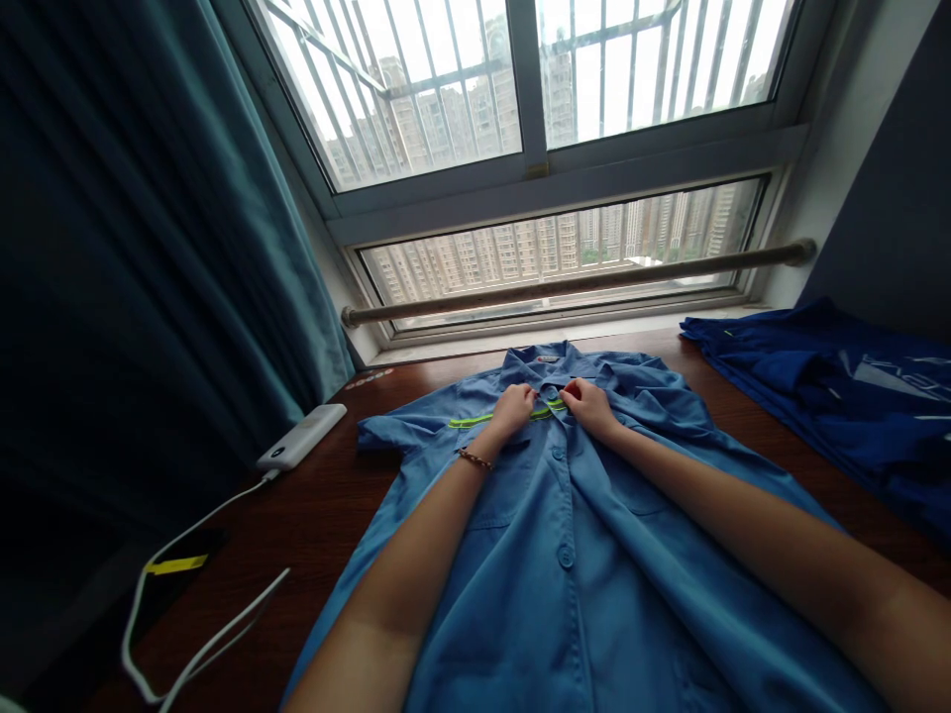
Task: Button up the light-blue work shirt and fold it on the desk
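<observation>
A light blue work shirt (565,515) lies flat, front up, on the dark wooden table (327,515), collar toward the window. A neon green stripe (470,421) runs across its chest. Both my hands meet just below the collar at the top button. My left hand (512,408) is curled, fingers pinching the shirt's placket. My right hand (590,406) pinches the opposite edge of the placket. A thin bracelet circles my left wrist.
A white power bank (302,436) with a white cable (193,594) lies at the table's left. A pile of darker blue garments (839,386) sits at the right. A teal curtain (170,228) hangs left; the barred window (535,129) and a rail are behind.
</observation>
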Available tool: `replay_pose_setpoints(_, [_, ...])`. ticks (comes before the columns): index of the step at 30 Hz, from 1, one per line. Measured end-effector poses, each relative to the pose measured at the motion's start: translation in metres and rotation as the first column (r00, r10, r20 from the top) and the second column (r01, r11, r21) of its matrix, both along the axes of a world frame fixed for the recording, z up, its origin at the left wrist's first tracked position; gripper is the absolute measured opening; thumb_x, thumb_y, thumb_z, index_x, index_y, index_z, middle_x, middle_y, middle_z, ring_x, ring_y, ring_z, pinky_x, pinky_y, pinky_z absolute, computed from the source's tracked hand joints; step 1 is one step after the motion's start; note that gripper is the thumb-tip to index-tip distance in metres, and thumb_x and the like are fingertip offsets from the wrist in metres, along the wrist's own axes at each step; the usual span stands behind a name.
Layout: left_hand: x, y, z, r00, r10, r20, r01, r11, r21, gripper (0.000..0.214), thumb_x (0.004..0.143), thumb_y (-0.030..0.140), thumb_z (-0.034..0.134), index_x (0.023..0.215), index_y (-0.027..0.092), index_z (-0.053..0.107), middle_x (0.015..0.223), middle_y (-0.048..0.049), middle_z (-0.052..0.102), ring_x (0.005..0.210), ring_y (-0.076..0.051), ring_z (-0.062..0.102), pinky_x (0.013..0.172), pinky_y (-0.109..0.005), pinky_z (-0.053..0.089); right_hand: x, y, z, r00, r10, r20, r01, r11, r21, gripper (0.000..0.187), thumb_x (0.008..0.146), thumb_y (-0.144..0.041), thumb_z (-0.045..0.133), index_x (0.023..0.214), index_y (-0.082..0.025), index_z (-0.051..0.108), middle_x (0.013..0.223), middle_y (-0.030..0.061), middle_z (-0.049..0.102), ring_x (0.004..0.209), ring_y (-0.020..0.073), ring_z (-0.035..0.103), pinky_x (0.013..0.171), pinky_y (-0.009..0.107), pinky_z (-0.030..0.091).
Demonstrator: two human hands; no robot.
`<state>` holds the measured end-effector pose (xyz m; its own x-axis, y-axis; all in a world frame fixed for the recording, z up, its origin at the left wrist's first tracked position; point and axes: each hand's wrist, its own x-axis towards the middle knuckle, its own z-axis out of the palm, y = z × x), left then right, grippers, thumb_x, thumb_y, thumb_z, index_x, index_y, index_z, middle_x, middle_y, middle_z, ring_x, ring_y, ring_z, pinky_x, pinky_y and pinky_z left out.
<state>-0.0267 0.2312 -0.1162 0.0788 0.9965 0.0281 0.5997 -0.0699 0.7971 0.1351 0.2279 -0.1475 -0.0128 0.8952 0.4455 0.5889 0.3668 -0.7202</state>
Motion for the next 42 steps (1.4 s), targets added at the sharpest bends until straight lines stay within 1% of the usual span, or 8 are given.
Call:
replay_pose_setpoints(2, [-0.005, 0.002, -0.009, 0.981, 0.029, -0.190, 0.000, 0.989, 0.151, 0.017, 0.079, 0.028, 0.055, 0.091, 0.017, 0.058, 0.110, -0.0114, 0.053, 0.110, -0.026, 0.042, 0.092, -0.037, 0.032, 0.005, 0.006, -0.001, 0.992, 0.018, 0.127, -0.022, 0.999, 0.030, 0.011, 0.080, -0.023, 0.051, 0.071, -0.016, 0.055, 0.068, 0.0034, 0.060, 0.065, 0.0161, 0.055, 0.061, 0.025, 0.039])
replay_pose_setpoints(5, [-0.010, 0.008, -0.020, 0.868, 0.087, -0.490, 0.071, 0.953, 0.294, 0.030, 0.083, 0.035, 0.048, 0.107, 0.019, 0.051, 0.117, -0.0116, 0.048, 0.112, -0.028, 0.038, 0.093, -0.041, 0.027, 0.013, 0.018, -0.001, 0.974, 0.110, 0.196, -0.121, 0.992, 0.046, 0.009, 0.077, -0.019, 0.053, 0.070, -0.016, 0.057, 0.069, 0.0022, 0.060, 0.065, 0.0151, 0.054, 0.061, 0.024, 0.037])
replay_pose_setpoints(9, [-0.010, 0.024, -0.022, 0.809, 0.085, -0.581, 0.117, 0.946, 0.301, 0.033, 0.086, 0.038, 0.040, 0.111, 0.018, 0.048, 0.119, -0.0122, 0.047, 0.110, -0.028, 0.038, 0.090, -0.040, 0.029, 0.020, 0.039, -0.003, 0.945, 0.199, 0.258, -0.218, 0.975, 0.049, 0.005, 0.075, -0.017, 0.055, 0.072, -0.016, 0.060, 0.069, 0.0006, 0.059, 0.065, 0.0134, 0.053, 0.060, 0.021, 0.037])
replay_pose_setpoints(22, [0.024, 0.050, -0.003, 0.882, 0.079, -0.465, 0.038, 0.971, 0.237, 0.023, 0.082, 0.016, 0.042, 0.089, 0.009, 0.063, 0.109, -0.0234, 0.054, 0.113, -0.033, 0.039, 0.096, -0.047, 0.020, 0.014, 0.084, 0.000, 0.915, 0.040, 0.402, -0.069, 0.996, 0.058, 0.008, 0.067, -0.011, 0.053, 0.072, -0.016, 0.057, 0.078, 0.0062, 0.060, 0.072, 0.0185, 0.054, 0.066, 0.025, 0.040])
replay_pose_setpoints(27, [0.029, 0.039, -0.012, 0.898, 0.059, -0.436, -0.003, 0.992, 0.127, 0.026, 0.075, 0.032, 0.057, 0.089, 0.012, 0.063, 0.109, -0.0233, 0.056, 0.112, -0.037, 0.043, 0.092, -0.052, 0.027, 0.016, 0.092, -0.001, 0.905, -0.007, 0.425, -0.011, 0.999, 0.040, 0.006, 0.066, -0.015, 0.055, 0.071, -0.017, 0.057, 0.074, 0.0045, 0.060, 0.071, 0.0186, 0.055, 0.065, 0.024, 0.040])
replay_pose_setpoints(33, [0.004, 0.036, -0.024, 0.873, -0.088, -0.479, 0.176, 0.974, 0.142, 0.047, 0.084, 0.040, 0.041, 0.126, 0.019, 0.042, 0.139, -0.0110, 0.032, 0.131, -0.023, 0.019, 0.106, -0.042, 0.003, 0.020, 0.086, 0.003, 0.908, -0.029, 0.418, 0.012, 0.999, 0.043, 0.006, 0.069, -0.019, 0.055, 0.074, -0.017, 0.059, 0.077, 0.0045, 0.062, 0.073, 0.0180, 0.056, 0.065, 0.023, 0.039])
replay_pose_setpoints(38, [0.002, 0.033, -0.017, 0.898, -0.071, -0.434, 0.159, 0.972, 0.172, 0.044, 0.083, 0.036, 0.046, 0.124, 0.021, 0.045, 0.139, -0.0075, 0.033, 0.130, -0.020, 0.021, 0.107, -0.037, 0.004, 0.022, 0.072, 0.007, 0.904, -0.043, 0.426, 0.021, 0.998, 0.057, 0.011, 0.074, -0.018, 0.051, 0.077, -0.019, 0.062, 0.084, 0.0051, 0.063, 0.077, 0.0191, 0.057, 0.066, 0.025, 0.039])
replay_pose_setpoints(42, [0.001, 0.021, -0.013, 0.964, -0.081, -0.252, 0.149, 0.953, 0.263, 0.036, 0.078, 0.029, 0.054, 0.112, 0.019, 0.055, 0.127, -0.0107, 0.047, 0.123, -0.022, 0.035, 0.105, -0.034, 0.016, 0.024, 0.060, 0.007, 0.905, 0.005, 0.426, -0.032, 0.998, 0.056, 0.014, 0.074, -0.014, 0.051, 0.080, -0.019, 0.064, 0.089, 0.0054, 0.063, 0.079, 0.0191, 0.058, 0.069, 0.025, 0.041])
